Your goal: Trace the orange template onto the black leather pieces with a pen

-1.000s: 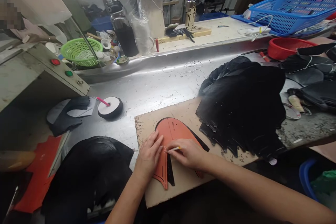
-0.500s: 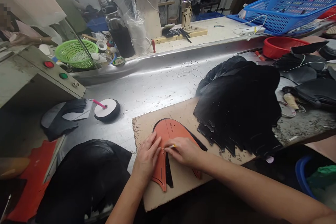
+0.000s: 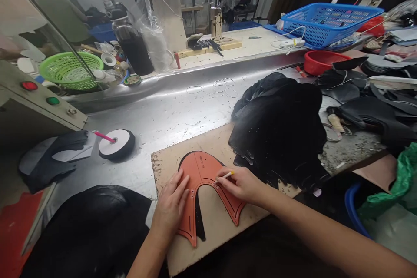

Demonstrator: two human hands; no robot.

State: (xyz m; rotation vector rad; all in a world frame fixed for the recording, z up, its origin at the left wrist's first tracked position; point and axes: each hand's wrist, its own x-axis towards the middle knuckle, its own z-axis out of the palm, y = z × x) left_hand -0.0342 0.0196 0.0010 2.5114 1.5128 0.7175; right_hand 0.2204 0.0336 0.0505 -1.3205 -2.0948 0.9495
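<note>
An orange U-shaped template [image 3: 203, 170] lies on a black cut piece [image 3: 199, 228] on a brown board [image 3: 213, 215]. My left hand [image 3: 170, 206] lies flat with fingers stretched out, pressing the template's left arm. My right hand [image 3: 239, 183] is closed on a thin white marking pen [image 3: 224, 177], whose tip touches the inner edge of the template's right arm.
A stack of black cut pieces [image 3: 280, 130] sits to the right of the board. A white tape roll [image 3: 116, 143] and dark pieces [image 3: 48, 160] lie left, a black pile [image 3: 87, 226] near left. Beyond are a green basket [image 3: 67, 69], blue basket [image 3: 325, 24], red bowl [image 3: 321, 61].
My right hand with the pen has moved from the template's left inner edge across to its right arm. The view has shifted to the right; my left hand stays pressed down.
</note>
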